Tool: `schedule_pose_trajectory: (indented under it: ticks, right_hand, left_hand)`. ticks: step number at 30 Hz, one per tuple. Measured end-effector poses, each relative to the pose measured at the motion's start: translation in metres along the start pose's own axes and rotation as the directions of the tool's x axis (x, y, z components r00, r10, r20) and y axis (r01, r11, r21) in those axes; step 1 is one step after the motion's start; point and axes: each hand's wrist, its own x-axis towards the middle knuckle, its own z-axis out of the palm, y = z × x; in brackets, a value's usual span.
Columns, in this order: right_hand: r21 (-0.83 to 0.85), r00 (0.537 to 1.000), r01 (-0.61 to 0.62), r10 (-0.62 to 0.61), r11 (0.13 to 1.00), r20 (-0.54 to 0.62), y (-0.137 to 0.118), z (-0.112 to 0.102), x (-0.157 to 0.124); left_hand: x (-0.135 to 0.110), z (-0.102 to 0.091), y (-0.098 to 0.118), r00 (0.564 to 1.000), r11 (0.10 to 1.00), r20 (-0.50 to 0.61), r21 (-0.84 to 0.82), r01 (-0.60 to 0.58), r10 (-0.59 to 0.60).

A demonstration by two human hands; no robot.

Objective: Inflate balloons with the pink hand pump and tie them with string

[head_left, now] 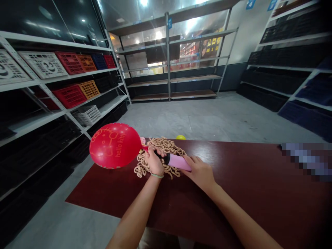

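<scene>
A red balloon [115, 145] with a printed cartoon and lettering is inflated at the left, over the table's far left part. Its neck meets the black end of a balloon pump [178, 162] with a pink barrel. My left hand [155, 161], a pale band on its wrist, is closed around the neck and the pump's black end, partly hiding both. Around the barrel's right end, my right hand [199, 173] is closed. Beneath the pump lies a tangled heap of beige cord [166, 143], rope-like in loops.
Both hands are above a dark red table [233, 207]. Beyond its far edge a yellow balloon-like top [181, 137] shows. Shelves with plastic crates [70, 95] line the left, a metal rack [168, 62] stands behind, and dark crates [280, 76] fill the right. A blurred patch [308, 160] covers the table's right end.
</scene>
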Motion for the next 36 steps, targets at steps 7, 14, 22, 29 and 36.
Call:
schedule_pose_trajectory:
  ticks: [7,14,22,29,36]
  right_hand:
    - [-0.098,1.0,0.008,-0.007,0.995,0.004,0.039,-0.007,0.0]
    - [-0.13,1.0,-0.022,0.023,0.991,0.002,0.054,-0.01,0.004]
    - [0.002,1.0,-0.021,0.021,1.0,-0.008,0.0,-0.007,0.0]
    - [-0.096,1.0,0.005,-0.006,0.995,-0.01,0.031,-0.01,0.003]
    - [-0.159,0.999,-0.05,0.048,0.986,-0.02,0.054,-0.016,0.005]
  left_hand:
    - [0.014,-0.003,0.011,0.998,0.999,-0.048,-0.019,-0.044,0.043]
    - [0.031,-0.011,0.027,0.979,0.991,-0.159,-0.011,-0.131,0.127]
    - [-0.006,0.008,0.006,0.999,0.999,0.002,-0.023,-0.033,0.033]
    - [0.012,-0.003,0.019,0.998,0.997,-0.014,-0.035,-0.063,0.062]
    - [0.036,-0.015,0.04,0.975,0.987,-0.161,-0.019,-0.157,0.151]
